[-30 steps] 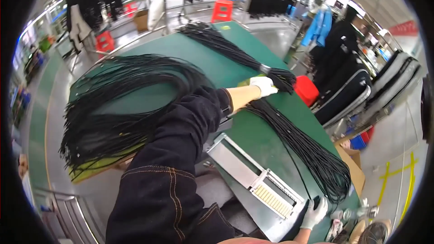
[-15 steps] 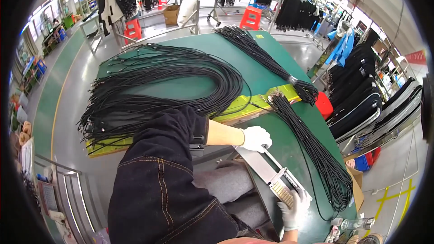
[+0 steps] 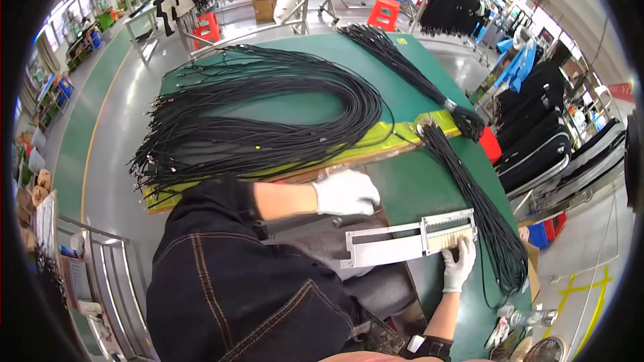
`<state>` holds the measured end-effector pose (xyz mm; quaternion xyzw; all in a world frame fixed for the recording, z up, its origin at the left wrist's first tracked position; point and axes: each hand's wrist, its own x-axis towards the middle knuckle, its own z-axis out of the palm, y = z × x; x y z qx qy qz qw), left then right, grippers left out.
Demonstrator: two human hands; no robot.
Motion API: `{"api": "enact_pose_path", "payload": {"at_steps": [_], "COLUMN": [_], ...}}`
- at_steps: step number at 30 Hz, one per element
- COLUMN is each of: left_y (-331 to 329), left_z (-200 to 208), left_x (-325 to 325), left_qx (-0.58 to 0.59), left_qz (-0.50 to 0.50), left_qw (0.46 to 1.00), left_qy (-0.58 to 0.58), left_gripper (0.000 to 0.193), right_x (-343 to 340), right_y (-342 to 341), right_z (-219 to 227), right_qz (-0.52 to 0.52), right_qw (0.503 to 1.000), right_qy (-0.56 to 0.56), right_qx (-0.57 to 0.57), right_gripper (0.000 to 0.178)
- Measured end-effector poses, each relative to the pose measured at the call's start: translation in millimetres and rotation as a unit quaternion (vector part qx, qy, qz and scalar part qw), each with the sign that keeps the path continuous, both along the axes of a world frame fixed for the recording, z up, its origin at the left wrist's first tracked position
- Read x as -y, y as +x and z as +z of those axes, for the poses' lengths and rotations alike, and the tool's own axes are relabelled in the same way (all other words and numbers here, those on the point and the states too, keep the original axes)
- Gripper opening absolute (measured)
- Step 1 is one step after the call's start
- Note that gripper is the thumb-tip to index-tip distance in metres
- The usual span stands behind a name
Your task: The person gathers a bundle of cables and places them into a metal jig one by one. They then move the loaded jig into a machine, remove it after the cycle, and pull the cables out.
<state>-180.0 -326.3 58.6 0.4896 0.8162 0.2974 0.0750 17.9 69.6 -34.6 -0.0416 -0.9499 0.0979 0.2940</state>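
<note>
A long, narrow silver metal frame (image 3: 386,253) lies tilted across the near edge of the green table, its left end over my lap. Cream-coloured pieces (image 3: 445,240) sit in a row in its right section. My right hand (image 3: 459,268), white-gloved, grips the frame's right end with its fingers over the near edge. My left hand (image 3: 346,193), gloved as well, hovers above the frame's left end, apart from it. Its fingertips bend down out of sight, so I cannot tell what they hold. A tied bundle of black cables (image 3: 473,208) runs just beyond the frame.
A large looped heap of black cables (image 3: 268,137) covers the table's left part, along a yellow-green strip (image 3: 376,139). Another cable bundle (image 3: 409,70) lies at the far right. A clear bottle (image 3: 534,317) stands by the near right corner. Racks of black cables (image 3: 530,134) stand to the right.
The metal frame has swung from a steep slant to nearly level. My left hand has come off it and moved left and up; my right hand has moved up with the frame's right end.
</note>
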Motion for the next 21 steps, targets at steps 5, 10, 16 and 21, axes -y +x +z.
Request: {"api": "enact_pose_path", "payload": {"at_steps": [5, 10, 16, 21], "left_y": [-66, -113, -150, -177], "left_z": [14, 14, -3, -12], "left_x": [75, 83, 26, 6], "left_qx": [-0.112, -0.115, -0.185, -0.181], "left_qz": [0.238, 0.344, 0.381, 0.381], "left_qw": [0.962, 0.93, 0.897, 0.893], "left_qy": [0.08, -0.052, -0.124, -0.157], "left_gripper": [0.025, 0.039, 0.053, 0.056], "right_x": [2, 1, 9, 9], "right_y": [4, 6, 5, 6], "right_z": [2, -4, 1, 2], "right_qz": [-0.048, -0.071, -0.091, -0.074], "right_qw": [0.993, 0.987, 0.987, 0.987], "right_qy": [-0.104, -0.141, -0.127, -0.139], "right_qx": [-0.037, -0.036, -0.038, -0.043], "right_gripper": [0.044, 0.035, 0.026, 0.023]}}
